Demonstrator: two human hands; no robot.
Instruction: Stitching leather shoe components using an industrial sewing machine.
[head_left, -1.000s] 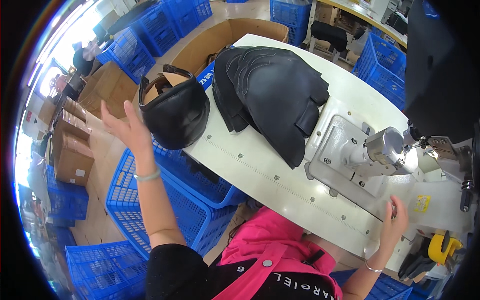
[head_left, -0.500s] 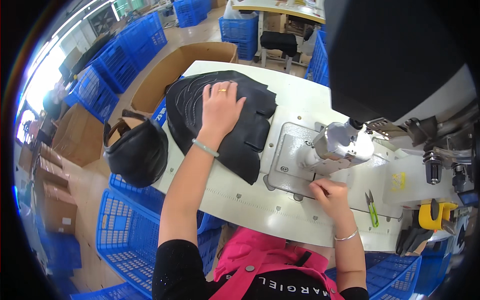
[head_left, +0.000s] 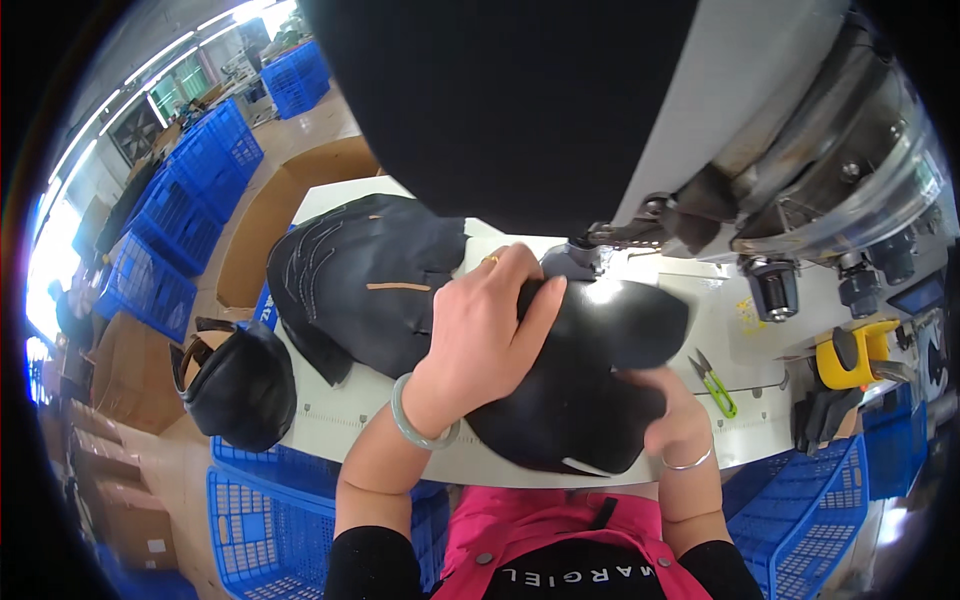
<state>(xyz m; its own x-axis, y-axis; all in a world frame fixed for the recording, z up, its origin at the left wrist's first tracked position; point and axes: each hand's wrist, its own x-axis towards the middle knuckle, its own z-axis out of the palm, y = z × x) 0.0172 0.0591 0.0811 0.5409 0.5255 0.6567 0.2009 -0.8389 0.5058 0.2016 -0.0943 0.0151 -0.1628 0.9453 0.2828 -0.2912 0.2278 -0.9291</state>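
The leather piece (head_left: 590,390) under both hands is glossy black, with a small white mark near its lower edge. The stack of cut pieces (head_left: 365,285) beside it is matt black to charcoal, with pale stitch lines and a tan strip across it. The counter (head_left: 350,410) is off-white. The snips (head_left: 712,385) have lime-green handles — bright against the pale top. The left hand (head_left: 480,330) wears a pale grey-green bangle and a gold ring; the right hand (head_left: 675,420) wears a thin silver bangle. The crates (head_left: 270,520) are blue, the bag (head_left: 240,385) black with tan trim, the top pink and black.
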